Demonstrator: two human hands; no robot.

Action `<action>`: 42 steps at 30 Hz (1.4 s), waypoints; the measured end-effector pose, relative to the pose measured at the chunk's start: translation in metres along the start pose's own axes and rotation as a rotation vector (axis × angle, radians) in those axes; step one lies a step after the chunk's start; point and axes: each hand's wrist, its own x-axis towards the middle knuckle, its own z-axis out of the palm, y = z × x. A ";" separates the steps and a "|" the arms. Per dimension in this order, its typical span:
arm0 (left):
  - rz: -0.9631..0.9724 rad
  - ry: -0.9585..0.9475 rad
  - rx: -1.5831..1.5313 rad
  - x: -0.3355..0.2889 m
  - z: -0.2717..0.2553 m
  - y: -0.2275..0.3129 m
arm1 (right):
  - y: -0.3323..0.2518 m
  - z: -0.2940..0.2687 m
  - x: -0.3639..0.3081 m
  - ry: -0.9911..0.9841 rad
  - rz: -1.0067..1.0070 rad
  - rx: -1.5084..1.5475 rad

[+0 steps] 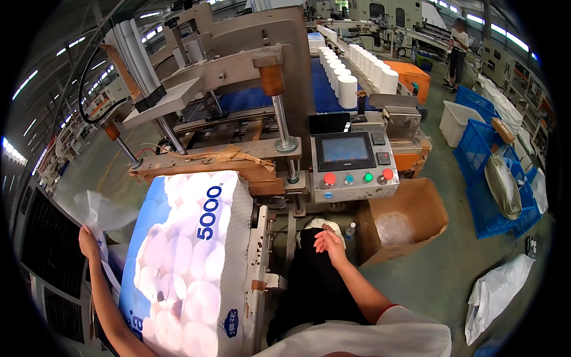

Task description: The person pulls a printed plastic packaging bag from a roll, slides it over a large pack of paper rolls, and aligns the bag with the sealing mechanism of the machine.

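Left hand: the left hand [89, 241], toward half past eight; fingers closed on the edge of a thin plastic sheet.
Film: translucent plastic film [102, 215], near 9 o'clock, rising from that grip; upper part blurred.
Pack: large wrapped pack of rolls [190, 256], half past seven, blue and white with dark blue print; left forearm overlaps its lower left edge.
Rail: metal rail [257, 285] just beside the pack's right side, near 6 to 7 o'clock.
Press: metal machine frame [217, 152] with upright rods, half past ten, beyond the pack.
Right hand: the right hand [331, 243], 5 o'clock, half open, fingers loosely bent, nothing seen in it; above a dark trouser leg [315, 285].
Panel: control panel [357, 189], about 3 o'clock, screen above coloured buttons.
Rolls: white rolls [347, 92] standing in rows, 1 o'clock.
Carton: open cardboard box [410, 196], between 3 and 4, clear plastic inside.
Co-worker: a person [458, 50] standing well apart, 2 o'clock.
Crates: blue crates [476, 143], 3 o'clock.
Sack: white sack [498, 291] on the floor, 4 o'clock.
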 end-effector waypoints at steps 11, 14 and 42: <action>0.154 -0.756 -0.931 -0.141 -0.184 0.304 | -0.010 0.019 -0.006 -0.045 0.059 -0.107; 0.779 -0.945 -0.681 -0.203 -0.171 0.335 | -0.046 0.050 -0.028 -0.279 0.219 0.064; 0.806 -0.911 -0.209 -0.185 -0.094 0.275 | -0.054 -0.023 -0.052 -0.066 0.353 -0.025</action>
